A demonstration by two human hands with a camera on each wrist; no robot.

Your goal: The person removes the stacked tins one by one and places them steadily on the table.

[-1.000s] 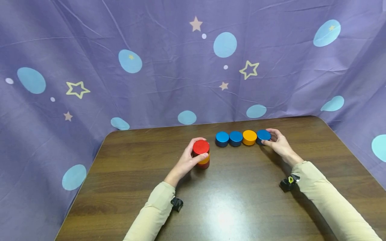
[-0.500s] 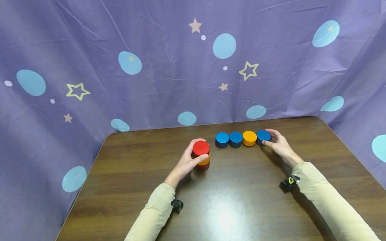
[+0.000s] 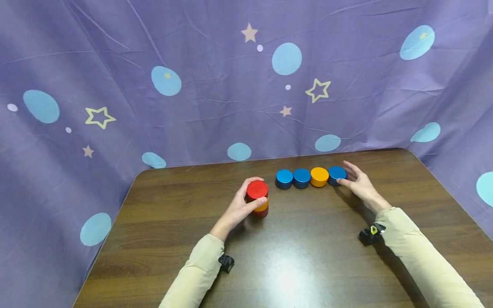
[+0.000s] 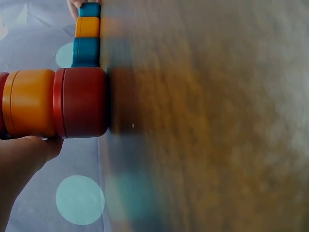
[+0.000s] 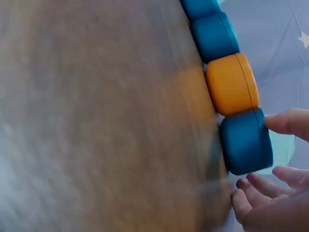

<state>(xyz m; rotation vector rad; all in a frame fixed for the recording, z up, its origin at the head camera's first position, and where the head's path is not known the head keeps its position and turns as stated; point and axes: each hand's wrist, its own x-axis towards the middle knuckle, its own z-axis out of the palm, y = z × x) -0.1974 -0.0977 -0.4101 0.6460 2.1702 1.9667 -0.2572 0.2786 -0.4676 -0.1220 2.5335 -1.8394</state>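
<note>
My left hand (image 3: 239,205) grips a stack of three round tins, upright on the table: a red tin (image 3: 257,189) on top, an orange tin (image 4: 31,102) in the middle and a red tin (image 4: 83,102) at the bottom. To the right of the stack, a row of tins runs along the table: a blue tin (image 3: 284,177), another blue tin (image 3: 301,176), an orange tin (image 3: 319,176) and a blue tin (image 3: 337,174) at the right end. Beside that end tin is my right hand (image 3: 360,185). Its thumb is at the lid's edge, while the other fingers are spread clear of the tin.
The brown wooden table (image 3: 165,222) has a rounded far edge just behind the row. A purple curtain (image 3: 215,98) with stars and blue dots hangs behind it. Each sleeved forearm carries a small black wrist camera, one being the left camera (image 3: 226,262).
My right hand's fingers have loosened and spread away from the end blue tin, which stays in the row. The left hand still holds the stack in the same place.
</note>
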